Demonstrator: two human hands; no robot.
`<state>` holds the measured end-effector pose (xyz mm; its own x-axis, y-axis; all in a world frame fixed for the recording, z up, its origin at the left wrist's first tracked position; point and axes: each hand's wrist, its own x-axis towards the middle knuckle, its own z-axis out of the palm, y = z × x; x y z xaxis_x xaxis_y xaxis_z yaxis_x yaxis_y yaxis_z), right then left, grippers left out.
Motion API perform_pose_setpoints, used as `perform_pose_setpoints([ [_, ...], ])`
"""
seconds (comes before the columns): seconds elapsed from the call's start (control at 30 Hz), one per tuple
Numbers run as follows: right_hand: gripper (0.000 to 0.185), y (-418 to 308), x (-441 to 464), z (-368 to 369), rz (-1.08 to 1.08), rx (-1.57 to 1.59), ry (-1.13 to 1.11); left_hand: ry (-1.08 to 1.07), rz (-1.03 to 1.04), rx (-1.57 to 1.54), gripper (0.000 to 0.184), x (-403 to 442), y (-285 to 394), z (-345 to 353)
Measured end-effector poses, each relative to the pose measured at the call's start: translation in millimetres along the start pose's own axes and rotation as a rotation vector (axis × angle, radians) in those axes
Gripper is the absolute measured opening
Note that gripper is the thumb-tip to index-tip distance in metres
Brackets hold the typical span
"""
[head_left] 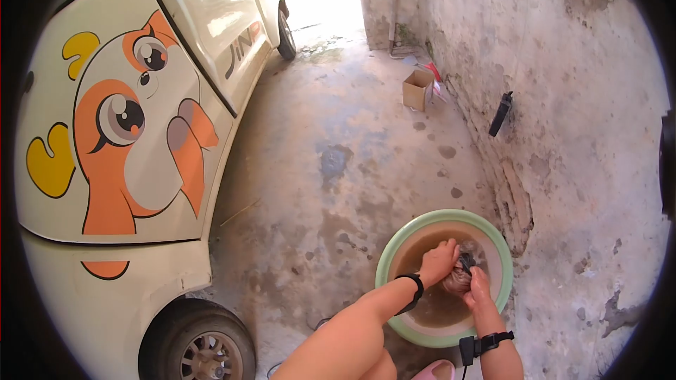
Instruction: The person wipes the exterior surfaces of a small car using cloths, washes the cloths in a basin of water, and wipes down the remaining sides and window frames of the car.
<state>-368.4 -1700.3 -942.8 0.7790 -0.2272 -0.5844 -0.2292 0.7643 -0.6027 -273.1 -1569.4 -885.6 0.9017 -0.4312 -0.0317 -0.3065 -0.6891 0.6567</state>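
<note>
A round basin [502,253] with a pale green rim stands on the floor at the lower right, holding murky brown water. Over the water my left hand [439,260] has its fingers closed on the upper left part of a wet, wrinkled cloth [458,280], greyish pink with a dark part. My right hand [479,286] grips the same cloth at its right side, near the dark part. The lower part of the cloth hangs at the water. Both wrists wear black straps.
A white vehicle [169,190] with a cartoon decal and a wheel [204,355] lines the left. The stained wall [563,169] rises close on the right. Farther off stands an open cardboard box [417,93]. A pink shoe [438,371] shows below the basin.
</note>
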Motion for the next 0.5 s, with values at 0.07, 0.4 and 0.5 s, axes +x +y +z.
perform_pose_setpoints([
  [0.07, 0.049, -24, -21, 25, -0.033, -0.678, 0.136, -0.018, 0.003, 0.038, 0.028, 0, -18, -9],
  [0.4, 0.106, 4, -7, -8, 0.08, -1.806, -0.502, -0.599, 0.548, 0.635, 0.067, -8, -74, 4],
  [0.5, 0.101, -32, -37, 25, 0.288, -1.25, -0.147, -0.411, 0.196, 0.387, 0.062, -25, -41, -18],
])
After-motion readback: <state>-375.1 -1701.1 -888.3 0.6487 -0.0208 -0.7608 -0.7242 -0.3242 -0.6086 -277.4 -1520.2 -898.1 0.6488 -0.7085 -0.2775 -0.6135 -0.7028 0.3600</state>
